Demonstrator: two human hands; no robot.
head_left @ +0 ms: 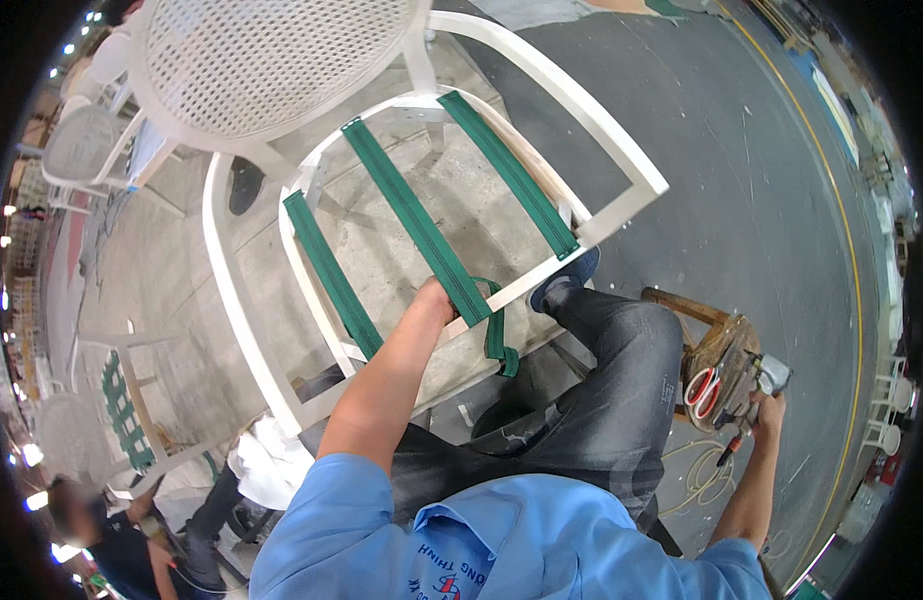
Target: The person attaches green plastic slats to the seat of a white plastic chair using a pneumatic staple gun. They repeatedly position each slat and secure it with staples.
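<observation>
A white chair frame [542,70] with a round mesh back stands in front of me. Three green webbing straps [407,205] run across its open seat. My left hand [434,300] grips the near end of the middle strap at the seat's front rail, where the strap's loose tail [498,340] hangs down. My right hand [767,408] reaches out to the right and is closed on a metal staple gun [757,382], which rests on a small wooden stool [707,345] next to red-handled scissors [702,392].
More white chair frames [82,145] stand at the left, one with green webbing [122,410]. Another person [112,545] sits low at the bottom left. A coiled hose [697,470] lies on the grey floor under the stool. A yellow floor line [832,200] curves at the right.
</observation>
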